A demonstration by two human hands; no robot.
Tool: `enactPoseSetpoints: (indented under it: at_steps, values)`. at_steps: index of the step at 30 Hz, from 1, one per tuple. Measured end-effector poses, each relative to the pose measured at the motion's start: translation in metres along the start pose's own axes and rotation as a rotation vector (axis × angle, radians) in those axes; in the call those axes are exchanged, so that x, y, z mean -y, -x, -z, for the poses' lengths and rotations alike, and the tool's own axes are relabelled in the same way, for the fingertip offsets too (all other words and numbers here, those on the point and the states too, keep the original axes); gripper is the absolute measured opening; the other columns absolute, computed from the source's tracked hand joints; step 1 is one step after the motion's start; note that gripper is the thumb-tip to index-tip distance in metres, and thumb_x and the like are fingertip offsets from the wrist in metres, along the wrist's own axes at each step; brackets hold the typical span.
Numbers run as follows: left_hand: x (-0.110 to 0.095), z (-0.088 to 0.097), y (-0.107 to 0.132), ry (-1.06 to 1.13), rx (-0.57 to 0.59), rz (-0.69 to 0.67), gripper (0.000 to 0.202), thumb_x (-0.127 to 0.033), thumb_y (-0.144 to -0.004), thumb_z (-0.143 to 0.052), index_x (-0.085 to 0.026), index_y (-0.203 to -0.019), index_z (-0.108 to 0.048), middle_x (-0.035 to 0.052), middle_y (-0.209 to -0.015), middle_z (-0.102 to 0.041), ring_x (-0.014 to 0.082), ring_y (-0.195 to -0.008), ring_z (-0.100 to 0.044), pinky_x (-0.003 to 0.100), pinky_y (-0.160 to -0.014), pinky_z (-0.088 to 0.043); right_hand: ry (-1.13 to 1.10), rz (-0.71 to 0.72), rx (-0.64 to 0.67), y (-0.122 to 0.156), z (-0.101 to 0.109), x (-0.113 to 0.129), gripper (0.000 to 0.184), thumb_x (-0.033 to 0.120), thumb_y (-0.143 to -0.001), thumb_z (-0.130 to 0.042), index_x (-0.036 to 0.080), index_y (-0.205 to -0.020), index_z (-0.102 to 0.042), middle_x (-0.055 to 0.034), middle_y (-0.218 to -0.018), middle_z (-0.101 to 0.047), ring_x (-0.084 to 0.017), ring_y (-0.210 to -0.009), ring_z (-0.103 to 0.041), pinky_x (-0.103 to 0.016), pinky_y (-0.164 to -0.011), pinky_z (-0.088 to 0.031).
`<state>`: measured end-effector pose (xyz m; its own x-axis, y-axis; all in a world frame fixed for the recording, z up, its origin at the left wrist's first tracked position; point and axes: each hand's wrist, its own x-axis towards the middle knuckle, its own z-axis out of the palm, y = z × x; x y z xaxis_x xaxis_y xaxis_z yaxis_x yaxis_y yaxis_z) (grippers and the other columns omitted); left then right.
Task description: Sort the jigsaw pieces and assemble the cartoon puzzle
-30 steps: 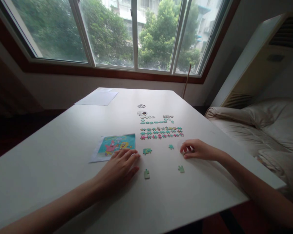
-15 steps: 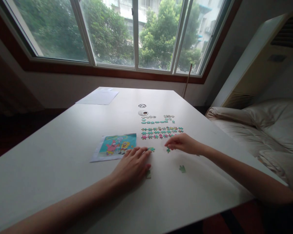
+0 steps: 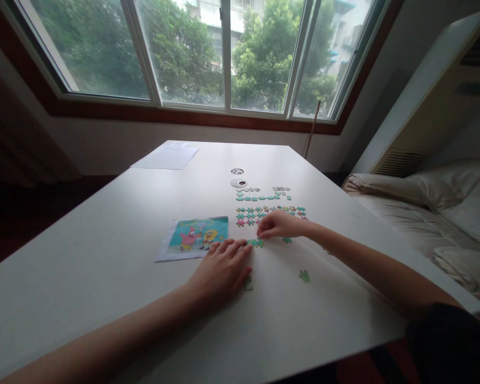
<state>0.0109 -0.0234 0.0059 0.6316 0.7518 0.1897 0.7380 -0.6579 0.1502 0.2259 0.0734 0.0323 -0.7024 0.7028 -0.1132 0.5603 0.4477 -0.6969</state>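
Observation:
My left hand [image 3: 223, 268] lies flat on the white table, fingers stretched out. Its fingertips rest beside a small green cluster of puzzle pieces [image 3: 256, 242] and over the edge of a printed cartoon picture [image 3: 194, 234]. Close to its thumb is a loose green piece [image 3: 248, 284], partly covered. My right hand [image 3: 278, 225] is closed in a pinch at the right end of the cluster, apparently on a puzzle piece mostly hidden by the fingers. Another green piece [image 3: 287, 240] lies under the right wrist, and one more green piece [image 3: 304, 276] sits nearer to me.
Rows of loose puzzle pieces [image 3: 251, 215] spread beyond my right hand, some hidden behind it. Two round discs [image 3: 239, 183] lie past them. White paper sheets [image 3: 166, 158] are at the far left of the table [image 3: 104, 240]. A beige sofa [image 3: 404, 208] stands to the right.
My right hand has moved left towards the cluster by my left hand, bringing a green piece along. My left hand stays in place. The view has shifted slightly.

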Motion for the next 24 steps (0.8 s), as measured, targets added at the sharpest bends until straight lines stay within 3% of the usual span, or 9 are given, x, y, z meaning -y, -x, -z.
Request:
enactPoseSetpoints:
  at_steps: [9,15,24]
  values:
    - [0.0,0.001,0.001,0.003,-0.001,-0.005,0.038,-0.03,-0.088,-0.04,-0.021,-0.125,-0.043,0.008,-0.128,-0.047,0.0284,-0.115,-0.039,0.046,-0.093,-0.032,-0.099,-0.139,0.143,-0.017,0.007,-0.006,0.024,0.029,-0.064,-0.067,0.011,-0.079,-0.069,-0.0014,-0.061,-0.065,-0.009,-0.055,-0.055,-0.02,-0.052,-0.044]
    - [0.0,0.001,0.0,0.01,-0.001,-0.01,0.038,-0.03,-0.088,-0.039,-0.021,-0.125,-0.044,0.0088,-0.128,-0.047,0.0283,-0.115,-0.038,0.045,-0.093,-0.032,-0.217,-0.286,0.223,-0.024,0.012,0.003,0.024,0.027,-0.056,-0.073,0.01,-0.072,-0.067,0.0016,-0.055,-0.061,-0.008,-0.054,-0.054,-0.02,-0.054,-0.046]
    - [0.0,0.001,0.0,0.015,0.008,-0.004,0.038,-0.029,-0.088,-0.04,-0.021,-0.124,-0.044,0.0085,-0.128,-0.047,0.0285,-0.115,-0.038,0.046,-0.094,-0.032,-0.159,-0.222,0.228,-0.025,0.01,0.006,0.018,0.025,-0.061,-0.069,0.01,-0.072,-0.067,0.0016,-0.056,-0.06,-0.008,-0.053,-0.054,-0.02,-0.053,-0.045]
